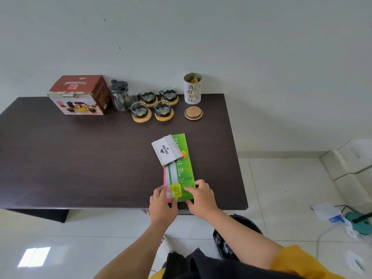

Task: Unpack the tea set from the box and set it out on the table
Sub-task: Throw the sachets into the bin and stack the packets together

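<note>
On the dark desk (80,158) the tea set stands unpacked along the far edge, by the wall. The box (80,94) sits at the far left, red-brown on top with a white front showing a printed picture of the set; its top flap edge looks torn. Just right of it stands the glass teapot (120,96) with a black lid, clear and dark inside. Beside the pot are four small glass cups (140,109), each with a dark wavy band and each resting on its own round wooden coaster (142,118), grouped in two rows of two. Right of the cups a white tea tin (192,89) with black characters stands open, and its gold lid (193,113) lies on the desk in front of it.

Near the front edge lie green and pink paper packs (181,170), stacked, with a small grey stamp pad box (166,151) on their far end. The left hand (163,202) grips the near left corner of the packs, thumb on top. The right hand (201,195) presses its spread fingers on the near right corner, thumb at the near edge. Both hands are well apart from the tea set.
</note>
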